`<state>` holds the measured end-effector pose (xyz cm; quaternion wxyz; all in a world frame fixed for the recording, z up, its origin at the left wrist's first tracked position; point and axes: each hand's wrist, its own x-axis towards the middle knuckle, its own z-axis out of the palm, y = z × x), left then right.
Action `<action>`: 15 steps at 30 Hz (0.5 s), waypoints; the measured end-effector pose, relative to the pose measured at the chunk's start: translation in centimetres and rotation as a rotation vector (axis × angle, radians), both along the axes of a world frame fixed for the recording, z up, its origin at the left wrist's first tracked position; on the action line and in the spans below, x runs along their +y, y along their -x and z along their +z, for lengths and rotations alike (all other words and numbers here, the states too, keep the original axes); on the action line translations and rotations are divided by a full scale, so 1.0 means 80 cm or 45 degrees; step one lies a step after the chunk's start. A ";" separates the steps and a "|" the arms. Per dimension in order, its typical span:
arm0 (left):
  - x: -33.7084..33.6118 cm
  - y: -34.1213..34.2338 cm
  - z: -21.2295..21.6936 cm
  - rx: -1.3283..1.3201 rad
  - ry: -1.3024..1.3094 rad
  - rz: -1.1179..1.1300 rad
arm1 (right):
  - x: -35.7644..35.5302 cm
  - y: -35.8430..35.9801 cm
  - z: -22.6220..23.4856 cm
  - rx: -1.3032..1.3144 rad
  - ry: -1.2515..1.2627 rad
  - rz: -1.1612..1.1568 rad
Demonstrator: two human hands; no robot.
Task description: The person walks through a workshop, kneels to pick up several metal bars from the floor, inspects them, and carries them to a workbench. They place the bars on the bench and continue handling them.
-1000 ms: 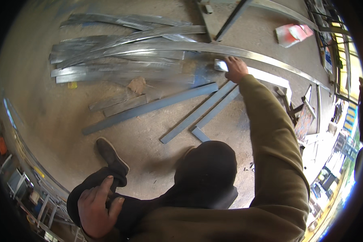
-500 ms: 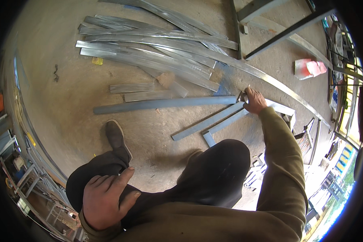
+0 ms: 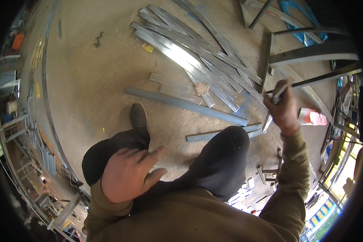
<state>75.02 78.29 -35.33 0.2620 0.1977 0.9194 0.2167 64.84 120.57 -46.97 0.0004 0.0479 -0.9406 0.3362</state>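
My right hand (image 3: 286,112) is raised over the floor at the right, its fingers closed round a short grey metal piece (image 3: 278,92); its exact kind is blurred. Below and left of that hand lies a long blue-grey metal bar (image 3: 185,105). A shorter blue-grey bar (image 3: 203,137) lies nearer me, partly hidden by my right knee. My left hand (image 3: 129,173) hovers over my left thigh, fingers apart and holding nothing.
A heap of shiny flat metal strips (image 3: 181,54) spreads across the floor ahead. Two short strips (image 3: 179,94) lie beside it. Dark metal frames (image 3: 310,56) stand at the far right, near a red-and-white bag (image 3: 311,117). A yellow scrap (image 3: 148,47) lies by the heap.
My right hand has lifted away from the ends of the blue-grey bars with the small metal piece in it. My view has turned, and my left hand stays open.
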 end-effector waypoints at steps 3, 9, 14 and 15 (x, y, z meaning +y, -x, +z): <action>-0.014 -0.008 -0.008 0.117 -0.030 0.072 | -0.035 0.034 0.103 0.288 0.221 0.101; -0.034 -0.042 -0.012 0.192 -0.114 0.191 | -0.111 0.071 0.229 0.456 0.327 0.311; -0.048 -0.074 -0.011 0.192 -0.100 0.321 | -0.218 0.096 0.188 0.553 0.529 0.476; -0.051 -0.079 -0.011 0.194 -0.113 0.352 | -0.242 0.095 0.174 0.546 0.627 0.427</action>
